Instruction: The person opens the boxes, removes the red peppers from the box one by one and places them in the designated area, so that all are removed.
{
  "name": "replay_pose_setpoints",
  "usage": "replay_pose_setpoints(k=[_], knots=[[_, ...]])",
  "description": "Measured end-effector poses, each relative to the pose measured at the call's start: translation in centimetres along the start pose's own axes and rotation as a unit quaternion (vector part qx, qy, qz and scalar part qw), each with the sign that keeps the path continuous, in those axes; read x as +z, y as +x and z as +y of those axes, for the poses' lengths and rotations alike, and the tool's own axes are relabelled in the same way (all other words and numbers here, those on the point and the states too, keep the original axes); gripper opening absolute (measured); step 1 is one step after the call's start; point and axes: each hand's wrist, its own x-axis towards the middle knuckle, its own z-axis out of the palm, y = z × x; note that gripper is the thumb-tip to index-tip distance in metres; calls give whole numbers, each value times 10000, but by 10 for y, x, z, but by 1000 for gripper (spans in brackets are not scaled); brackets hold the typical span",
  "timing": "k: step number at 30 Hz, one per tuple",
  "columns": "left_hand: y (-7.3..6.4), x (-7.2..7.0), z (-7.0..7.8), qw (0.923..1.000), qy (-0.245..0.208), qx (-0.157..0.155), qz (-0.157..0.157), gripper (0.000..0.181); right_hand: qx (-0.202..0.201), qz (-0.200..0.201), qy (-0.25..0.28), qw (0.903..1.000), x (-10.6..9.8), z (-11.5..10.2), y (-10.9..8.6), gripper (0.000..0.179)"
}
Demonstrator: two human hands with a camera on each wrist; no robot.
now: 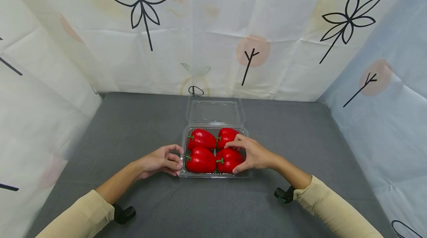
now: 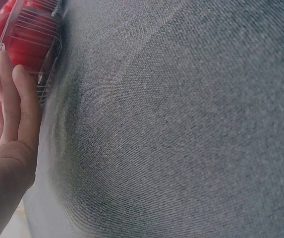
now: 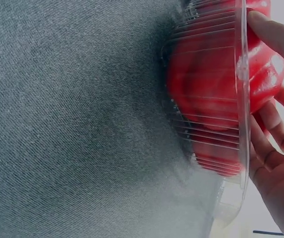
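Red pepper at near right (image 1: 228, 164): it sits in the near-right place of the clear tray (image 1: 217, 175), stem toward the left, blunt end toward your right palm, so its long axis runs left to right.
Right hand (image 1: 255, 153): this is your nearer hand, lying on the pepper's right; from your palm the pepper lies to the left.
Right grip: your fingers are bent and parted about as wide as the pepper's body, thumb on its near side, fingertips on its far side, so you hold it across its long axis rather than end to end.
Far-side gap: your right fingertips reach between that pepper and the far-right pepper (image 1: 225, 134), which your hand partly hides; you cannot tell whether they touch that one too.
Left hand (image 1: 163, 161): it rests at the tray's left wall, fingers fairly straight and touching the plastic, thumb near the rim; you have no pepper in this grip.
Left pair: the far-left pepper (image 1: 202, 139) and near-left pepper (image 1: 201, 161) lie with stems to the left, the near-left one between your left hand and the pepper you hold.
Lid (image 1: 214, 112): clear plastic, folded back on the tray's far side.
Counter (image 1: 146, 119): grey cloth under the tray, level with both your hands.
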Motion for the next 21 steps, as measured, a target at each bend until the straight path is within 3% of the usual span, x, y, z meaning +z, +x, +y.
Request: replay_pose_setpoints(k=[12, 21], knots=[[0, 2, 1, 10000, 25, -7, 14, 46, -48, -59, 415, 9991, -13, -3, -3, 63], [1, 3, 1, 10000, 24, 60, 0, 44, 19, 114, 372, 9992, -41, -11, -14, 64]])
